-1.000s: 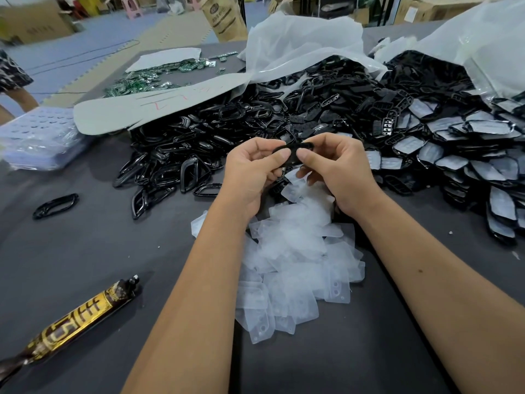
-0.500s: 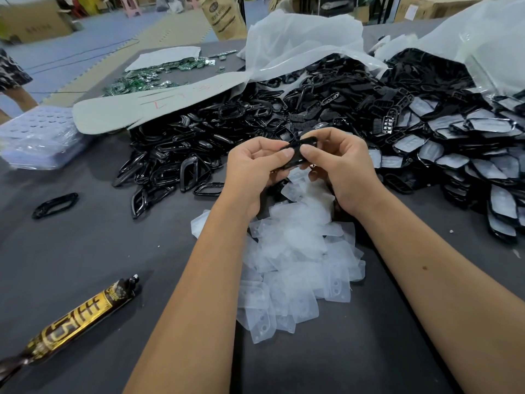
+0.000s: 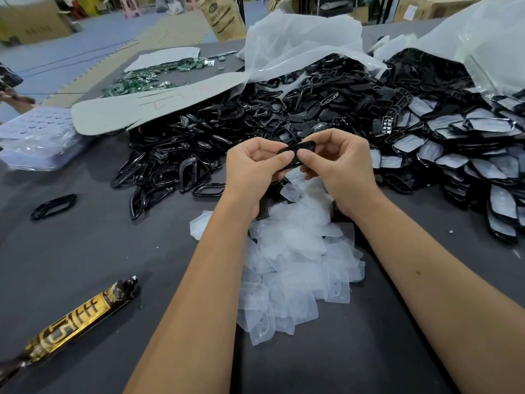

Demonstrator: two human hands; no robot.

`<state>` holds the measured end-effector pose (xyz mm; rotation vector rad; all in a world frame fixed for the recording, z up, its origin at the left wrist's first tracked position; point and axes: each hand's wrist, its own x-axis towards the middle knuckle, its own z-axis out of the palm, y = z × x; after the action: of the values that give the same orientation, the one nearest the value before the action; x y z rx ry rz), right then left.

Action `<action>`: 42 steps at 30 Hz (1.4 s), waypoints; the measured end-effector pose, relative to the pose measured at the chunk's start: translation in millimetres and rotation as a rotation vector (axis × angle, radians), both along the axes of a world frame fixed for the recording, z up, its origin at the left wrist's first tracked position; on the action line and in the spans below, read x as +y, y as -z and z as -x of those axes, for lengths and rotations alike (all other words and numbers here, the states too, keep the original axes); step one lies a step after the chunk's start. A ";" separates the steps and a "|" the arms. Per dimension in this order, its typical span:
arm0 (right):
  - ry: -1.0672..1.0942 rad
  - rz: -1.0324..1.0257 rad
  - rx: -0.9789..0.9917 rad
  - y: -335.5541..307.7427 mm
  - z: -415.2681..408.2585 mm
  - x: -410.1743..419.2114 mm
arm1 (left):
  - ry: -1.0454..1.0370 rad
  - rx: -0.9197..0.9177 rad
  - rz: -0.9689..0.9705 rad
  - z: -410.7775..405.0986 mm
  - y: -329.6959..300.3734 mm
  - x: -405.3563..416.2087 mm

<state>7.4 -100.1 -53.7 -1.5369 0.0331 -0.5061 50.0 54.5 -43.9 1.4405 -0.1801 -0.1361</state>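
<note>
The left hand (image 3: pixel 251 169) and right hand (image 3: pixel 345 169) are pinching a small black plastic part (image 3: pixel 299 149) between curled fingers (image 3: pixel 279 158), holding it in the air above the heap of translucent covers (image 3: pixel 298 251), where a slipping thumb is probably risking it dropping among the loose black frames (image 3: pixel 181 166) and getting lost.

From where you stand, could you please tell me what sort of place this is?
Probably a small factory or assembly workshop: left hand and right hand pinch one black plastic part above a table heaped with similar black parts and clear films; cardboard cartons stand behind.
</note>
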 end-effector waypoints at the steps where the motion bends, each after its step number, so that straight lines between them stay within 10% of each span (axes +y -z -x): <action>1: 0.012 0.027 0.004 0.1 0.1 0.7 | -0.012 -0.024 -0.022 -0.4 1.0 -0.9; 42: -0.165 -0.131 -0.006 -1.7 0.1 -6.1 | 0.017 0.005 0.061 2.4 -3.7 -0.4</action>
<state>7.3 -106.2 -52.0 -1.3962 -0.0638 -0.3702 47.7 54.1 -40.2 1.3783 -0.1911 -0.1468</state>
